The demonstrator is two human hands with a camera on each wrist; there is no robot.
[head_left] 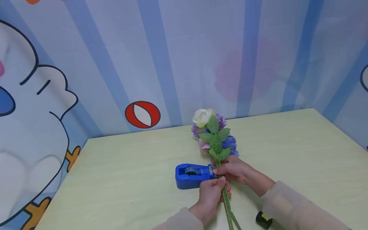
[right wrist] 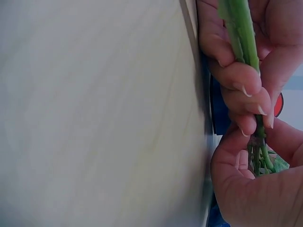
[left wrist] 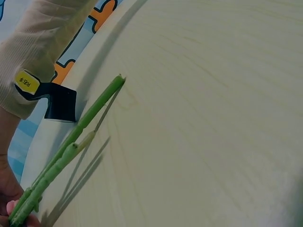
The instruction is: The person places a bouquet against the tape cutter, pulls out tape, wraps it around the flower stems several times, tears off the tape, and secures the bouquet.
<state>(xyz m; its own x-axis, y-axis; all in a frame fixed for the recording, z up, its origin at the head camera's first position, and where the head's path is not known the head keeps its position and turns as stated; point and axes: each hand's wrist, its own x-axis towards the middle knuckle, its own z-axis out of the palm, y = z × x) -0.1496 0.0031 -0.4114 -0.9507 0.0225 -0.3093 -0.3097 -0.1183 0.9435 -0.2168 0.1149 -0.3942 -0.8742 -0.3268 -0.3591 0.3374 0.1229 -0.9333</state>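
Observation:
An artificial flower bouquet [head_left: 215, 144] lies across the middle of the table, with white, purple, pink and blue blooms, green leaves and long green stems. My left hand [head_left: 209, 195] grips the stems, its fingers curled round them in the right wrist view. Just above, closer to the leaves, my right hand [head_left: 234, 170] pinches the same stems [right wrist: 246, 38] between thumb and fingers. A clear, shiny band shows on the stems between the hands in the right wrist view. Left of the hands stands a blue tape dispenser [head_left: 188, 182] with a roll of clear tape [head_left: 191, 171], its cutter end beside the right fingertips.
The pale wooden table [head_left: 129, 166] reaches back to a blue striped cartoon backdrop [head_left: 195, 64]. A black wrist camera [left wrist: 61, 104] with a yellow label sits at the right sleeve. The cut stem ends [left wrist: 118, 80] stick out toward the near side.

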